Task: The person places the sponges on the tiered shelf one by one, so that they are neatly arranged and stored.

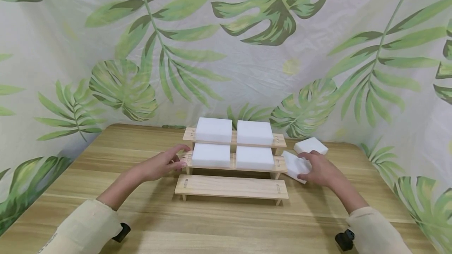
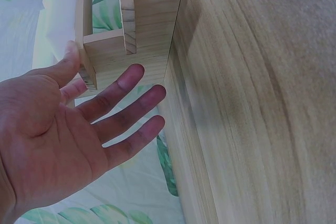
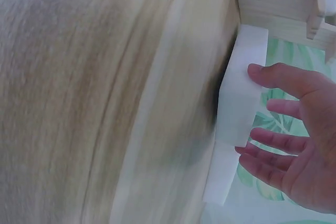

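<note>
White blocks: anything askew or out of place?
Yes: the near block at the right hand and the far block behind it sit at angles beside the wooden shelves, unlike the four blocks lined up there.

In the head view, the bare right hand (image 1: 316, 169) at four o'clock hides part of a flat white foam block (image 1: 291, 164); the dark print on the tiered pale wooden rack (image 1: 231, 186) at six o'clock is too small to read. Cream fabric sleeves (image 1: 84, 222) run off at eight and four o'clock. The left wrist view crops the rack at eleven o'clock and the bare left hand (image 2: 58, 135) at eight; the right wrist view crops the rack at two.
</note>
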`<control>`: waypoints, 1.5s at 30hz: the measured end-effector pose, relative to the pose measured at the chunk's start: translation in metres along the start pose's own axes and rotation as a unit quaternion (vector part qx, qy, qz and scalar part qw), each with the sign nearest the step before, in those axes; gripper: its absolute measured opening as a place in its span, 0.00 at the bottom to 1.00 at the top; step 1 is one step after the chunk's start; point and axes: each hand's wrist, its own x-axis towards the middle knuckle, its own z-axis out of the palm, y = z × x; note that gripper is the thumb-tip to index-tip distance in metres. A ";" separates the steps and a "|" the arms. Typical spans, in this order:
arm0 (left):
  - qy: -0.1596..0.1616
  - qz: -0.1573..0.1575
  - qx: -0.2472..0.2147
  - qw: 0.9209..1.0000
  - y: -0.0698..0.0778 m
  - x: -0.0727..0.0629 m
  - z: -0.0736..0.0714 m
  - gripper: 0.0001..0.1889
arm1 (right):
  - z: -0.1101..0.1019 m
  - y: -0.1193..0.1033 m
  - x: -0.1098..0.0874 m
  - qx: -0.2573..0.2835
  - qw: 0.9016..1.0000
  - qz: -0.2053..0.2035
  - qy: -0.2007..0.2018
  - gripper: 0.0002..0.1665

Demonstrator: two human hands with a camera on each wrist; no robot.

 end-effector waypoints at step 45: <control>0.002 0.005 0.003 1.000 0.001 -0.001 0.000 0.26 | -0.073 -0.010 -0.047 0.023 0.992 -0.085 0.095 0.30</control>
